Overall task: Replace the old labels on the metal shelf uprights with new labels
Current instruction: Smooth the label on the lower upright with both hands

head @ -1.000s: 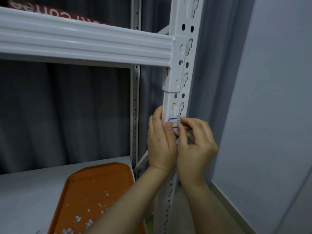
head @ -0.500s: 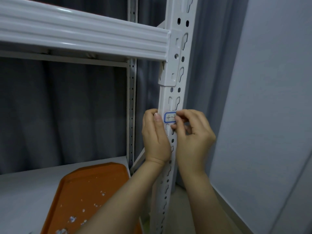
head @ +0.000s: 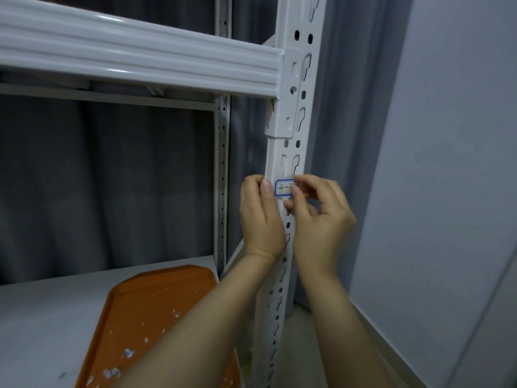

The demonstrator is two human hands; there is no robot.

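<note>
Label (head: 284, 187) | newly uncovered | left hand (head: 261, 219) grips upright (head: 297, 152) | right hand (head: 321, 222) pinches it

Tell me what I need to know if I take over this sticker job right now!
Left hand: grips the white perforated metal upright, thumb beside the small blue-bordered white paper label.
Right hand: pinches the label's right end.
The label lies on the upright's front, below the beam bracket.
Orange plastic tray on the lower shelf holds white paper scraps.
Done: label placed here, it seems. Left: probably smoothing its right end; I cannot tell whether other uprights need labels.
</note>
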